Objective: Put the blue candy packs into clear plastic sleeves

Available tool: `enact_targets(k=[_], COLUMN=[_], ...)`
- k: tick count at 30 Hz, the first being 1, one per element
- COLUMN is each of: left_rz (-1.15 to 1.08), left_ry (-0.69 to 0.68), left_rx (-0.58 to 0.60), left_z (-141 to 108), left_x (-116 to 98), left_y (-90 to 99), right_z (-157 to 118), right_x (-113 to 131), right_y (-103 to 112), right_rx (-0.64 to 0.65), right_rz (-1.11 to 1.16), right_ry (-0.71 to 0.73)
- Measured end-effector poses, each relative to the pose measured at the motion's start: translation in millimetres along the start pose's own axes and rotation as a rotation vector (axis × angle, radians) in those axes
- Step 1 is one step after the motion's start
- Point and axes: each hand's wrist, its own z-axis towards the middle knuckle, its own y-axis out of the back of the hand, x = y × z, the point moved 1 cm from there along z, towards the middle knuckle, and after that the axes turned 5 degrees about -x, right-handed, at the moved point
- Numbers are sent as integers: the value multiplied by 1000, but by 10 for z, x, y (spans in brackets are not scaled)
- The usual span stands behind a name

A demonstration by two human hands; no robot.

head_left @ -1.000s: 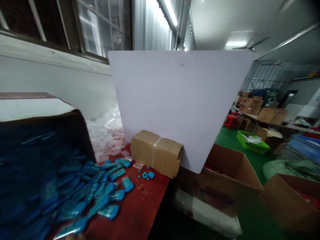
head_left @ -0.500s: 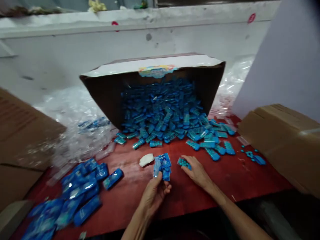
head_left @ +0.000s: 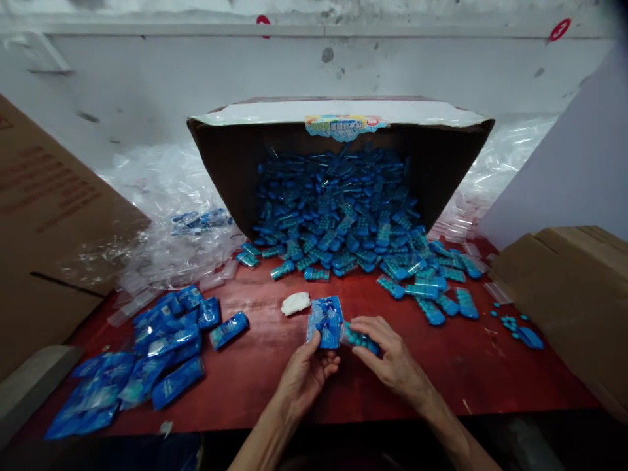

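Observation:
My left hand (head_left: 310, 369) pinches a blue printed plastic sleeve (head_left: 326, 320) by its lower edge, thumb on top. From the right, my right hand (head_left: 392, 353) grips a small clear pack of turquoise balls with a blue end (head_left: 362, 339). The pack's clear end meets the right edge of the sleeve; whether it is inside I cannot tell. A crumpled white wad (head_left: 296, 303) lies on the red table just beyond the sleeve. Past both hands, many similar ball packs (head_left: 338, 229) spill out of a carton on its side (head_left: 220, 176).
Blue printed packs (head_left: 169, 333) are heaped at the left. Clear plastic wrappers (head_left: 167, 190) pile behind them, beside a brown carton (head_left: 59, 216). At the right stands another brown box (head_left: 569, 281), with loose turquoise balls (head_left: 510, 322) near it on the red table (head_left: 441, 386).
My right hand has brought the ball pack left, up to the sleeve. The sleeve in my left hand now lies flatter and squarer. The camera view has shifted.

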Motion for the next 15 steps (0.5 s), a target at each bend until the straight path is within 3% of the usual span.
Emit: enact_targets(k=[15], left_rz=[14], left_ry=[39], left_rx=[-70], left_z=[-11], left_x=[33], left_y=[48], right_z=[-16], right_x=[56], right_y=[-67], right_rx=[27], right_rz=[-213], right_ry=[142])
